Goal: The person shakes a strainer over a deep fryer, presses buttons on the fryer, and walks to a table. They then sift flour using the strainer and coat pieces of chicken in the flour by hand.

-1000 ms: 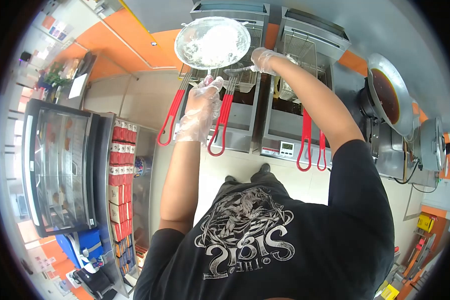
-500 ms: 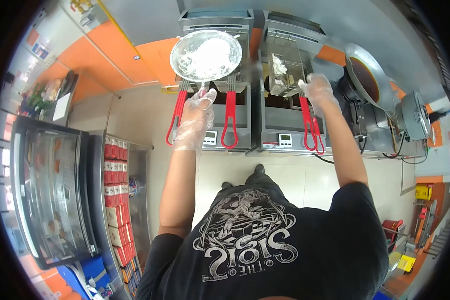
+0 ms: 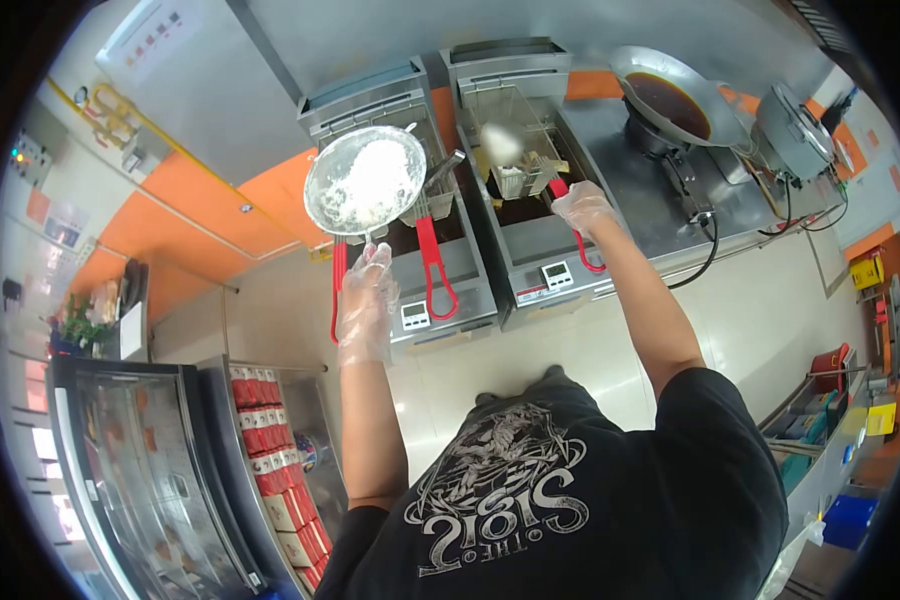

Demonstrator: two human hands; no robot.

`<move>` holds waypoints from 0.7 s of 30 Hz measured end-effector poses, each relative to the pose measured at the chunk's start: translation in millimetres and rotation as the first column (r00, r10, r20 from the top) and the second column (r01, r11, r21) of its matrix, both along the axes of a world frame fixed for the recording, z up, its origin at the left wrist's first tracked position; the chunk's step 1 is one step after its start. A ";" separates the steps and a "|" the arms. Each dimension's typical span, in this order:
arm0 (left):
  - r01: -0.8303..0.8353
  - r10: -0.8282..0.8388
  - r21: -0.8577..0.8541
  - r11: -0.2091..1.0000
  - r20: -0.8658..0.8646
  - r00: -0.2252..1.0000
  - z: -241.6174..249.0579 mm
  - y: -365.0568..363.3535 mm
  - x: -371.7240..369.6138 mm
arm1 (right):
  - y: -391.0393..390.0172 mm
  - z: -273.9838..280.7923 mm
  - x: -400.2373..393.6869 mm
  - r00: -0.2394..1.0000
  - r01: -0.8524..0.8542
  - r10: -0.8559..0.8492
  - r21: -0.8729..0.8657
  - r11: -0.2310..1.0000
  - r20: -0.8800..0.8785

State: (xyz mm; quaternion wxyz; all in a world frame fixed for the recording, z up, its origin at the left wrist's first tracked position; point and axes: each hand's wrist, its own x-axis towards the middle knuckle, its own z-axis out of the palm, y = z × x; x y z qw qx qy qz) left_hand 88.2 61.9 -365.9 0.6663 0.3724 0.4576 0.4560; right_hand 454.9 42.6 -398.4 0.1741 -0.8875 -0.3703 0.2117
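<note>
My left hand [image 3: 368, 300], in a clear plastic glove, is closed round the handle of a round mesh strainer [image 3: 318, 195]. White powdery flour [image 3: 375, 180] lies heaped in the strainer, which is held over the left fryer [image 3: 450, 260]. My gloved right hand [image 3: 585, 208] is closed over the red handle [image 3: 590, 255] of a wire fryer basket [image 3: 495, 105] at the right fryer [image 3: 530, 245]. A blurred white lump [image 3: 502, 145] shows over that basket, and pale pieces are visible near its front end. The fingers partly hide the handle.
Another red basket handle [image 3: 432, 265] sticks out from the left fryer. To the right, a wok [image 3: 715, 100] of dark liquid sits on a burner beside a lidded pot [image 3: 795, 130]. A glass display cabinet [image 3: 155, 470] and shelved red-and-white boxes [image 3: 275, 450] stand at left.
The view has shifted and turned. My right hand has come down onto the red basket handle, and a blurred white lump now shows over the basket. The strainer stays in my left hand.
</note>
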 end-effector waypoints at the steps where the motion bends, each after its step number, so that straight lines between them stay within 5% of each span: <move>1: 0.000 0.000 -0.004 1.000 0.013 1.000 -2.2 0.2 -0.5 | -0.4 1.9 -2.4 1.000 0.004 -0.004 0.024 1.000 -0.029; 7: 0.035 -0.033 -0.026 0.999 0.083 0.996 -16.9 -4.2 -8.8 | -2.4 -27.2 1.3 0.982 -0.062 0.044 0.096 0.993 0.182; 10: 0.008 -0.008 -0.051 0.999 0.004 1.000 -19.8 -12.8 -9.7 | -18.7 -19.7 -5.8 1.000 -0.009 0.011 0.148 0.989 -0.010; 21: -0.023 0.027 -0.092 0.996 0.042 0.999 -22.0 -32.1 -17.4 | -42.5 -87.1 -5.2 0.995 -0.089 0.082 0.152 0.984 0.049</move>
